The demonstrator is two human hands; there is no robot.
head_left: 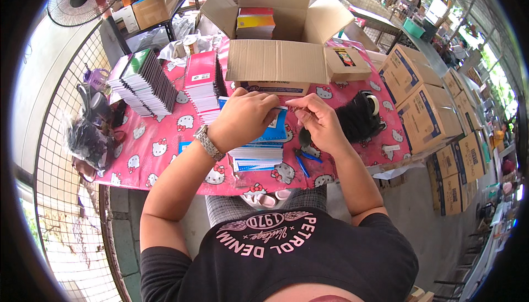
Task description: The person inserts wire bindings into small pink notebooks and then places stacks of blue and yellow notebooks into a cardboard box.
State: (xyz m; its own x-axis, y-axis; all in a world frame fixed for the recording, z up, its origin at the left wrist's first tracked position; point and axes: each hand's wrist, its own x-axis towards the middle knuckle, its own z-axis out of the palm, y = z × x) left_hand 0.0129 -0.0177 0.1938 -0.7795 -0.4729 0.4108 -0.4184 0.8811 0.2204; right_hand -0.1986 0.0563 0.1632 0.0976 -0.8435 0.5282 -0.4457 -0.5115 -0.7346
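My left hand (248, 116), a watch on its wrist, is closed on the upper edge of a blue-covered notebook (277, 128). Just to the right, my right hand (318, 119) has thumb and forefinger pinched together by the notebook's top right corner; what they pinch is too small to make out. Beneath the notebook lies a stack of unbound white pages with blue covers (257, 157). Blue-handled pliers (303, 161) rest on the table, below my right hand. Beyond that hand is a bundle of thin black strands, perhaps binding coils (355, 117).
On the pink patterned tablecloth (149, 161) stand spiral notebooks with green covers (144, 84) and a red-covered stack (203, 84). An open carton (278, 62) holds more notebooks at the back. Closed cartons (421, 106) are piled at right; bags (91, 136) crowd the left edge.
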